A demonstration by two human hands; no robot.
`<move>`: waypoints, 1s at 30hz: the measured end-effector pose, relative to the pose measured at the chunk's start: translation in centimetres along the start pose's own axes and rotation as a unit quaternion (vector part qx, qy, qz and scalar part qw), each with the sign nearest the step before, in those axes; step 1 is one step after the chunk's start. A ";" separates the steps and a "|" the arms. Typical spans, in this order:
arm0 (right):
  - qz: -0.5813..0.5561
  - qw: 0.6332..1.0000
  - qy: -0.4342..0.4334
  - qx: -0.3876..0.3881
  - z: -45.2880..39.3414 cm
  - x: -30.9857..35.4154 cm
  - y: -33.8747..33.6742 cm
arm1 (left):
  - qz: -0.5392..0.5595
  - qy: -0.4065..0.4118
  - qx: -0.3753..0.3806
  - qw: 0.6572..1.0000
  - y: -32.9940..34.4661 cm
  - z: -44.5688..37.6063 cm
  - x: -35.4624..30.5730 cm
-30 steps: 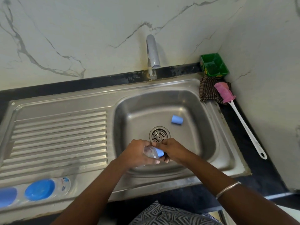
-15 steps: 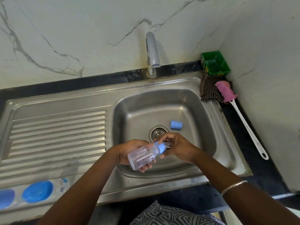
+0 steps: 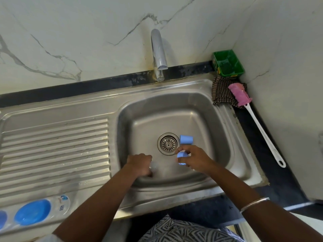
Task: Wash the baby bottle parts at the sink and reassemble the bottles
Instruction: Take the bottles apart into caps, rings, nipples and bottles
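Note:
Over the front of the steel sink basin (image 3: 206, 123), my left hand (image 3: 139, 164) grips a small clear bottle (image 3: 154, 167), mostly hidden by my fingers and blurred. My right hand (image 3: 194, 158) holds a light blue screw collar (image 3: 181, 158) off the bottle, a short way to its right. A second light blue cap (image 3: 186, 139) lies on the basin floor beside the drain (image 3: 168, 144), just beyond my right hand. The tap (image 3: 158, 53) stands behind the basin, with no water running.
A clear bottle with blue parts (image 3: 33, 213) lies on the front left of the ribbed drainboard (image 3: 56, 151). At the back right corner sit a green tub (image 3: 228, 62), a checked cloth (image 3: 221, 92) and a pink bottle brush (image 3: 240, 95) with a long white handle.
The hands, together on the bottle before, have drawn apart. The blue collar has come off in my right hand, and my left hand has lowered the bottle into the basin.

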State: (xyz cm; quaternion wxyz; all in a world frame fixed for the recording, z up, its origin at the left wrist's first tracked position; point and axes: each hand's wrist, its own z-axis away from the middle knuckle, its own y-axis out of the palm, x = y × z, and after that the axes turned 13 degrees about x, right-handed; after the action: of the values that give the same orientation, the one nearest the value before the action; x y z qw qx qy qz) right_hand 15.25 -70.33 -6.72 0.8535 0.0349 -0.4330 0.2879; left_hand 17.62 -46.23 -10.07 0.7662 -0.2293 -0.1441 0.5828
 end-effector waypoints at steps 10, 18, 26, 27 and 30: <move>-0.028 0.998 0.051 -0.002 0.3 -0.2 0.5 | -0.095 -0.047 -0.001 0.994 1.3 -1.0 -0.1; -0.238 0.969 0.060 0.011 0.5 0.8 1.4 | 0.213 0.121 -0.196 0.950 -0.1 1.8 -2.6; -0.346 0.936 0.032 0.057 1.6 2.5 2.5 | 0.655 0.206 -0.089 0.721 0.0 5.7 -5.8; -0.351 0.934 0.024 0.066 1.7 2.7 2.6 | 0.669 0.205 -0.088 0.709 0.1 5.9 -5.9; -0.373 0.924 -0.003 0.088 2.2 3.0 2.8 | 0.697 0.202 -0.112 0.679 0.3 6.6 -5.8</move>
State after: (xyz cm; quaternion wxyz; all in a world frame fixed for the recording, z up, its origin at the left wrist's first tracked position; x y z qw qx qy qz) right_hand 13.57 -67.31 -3.59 0.8915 0.2697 -0.3637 -0.0140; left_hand 12.51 -50.47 -4.31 0.1175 -0.4599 0.1514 0.8671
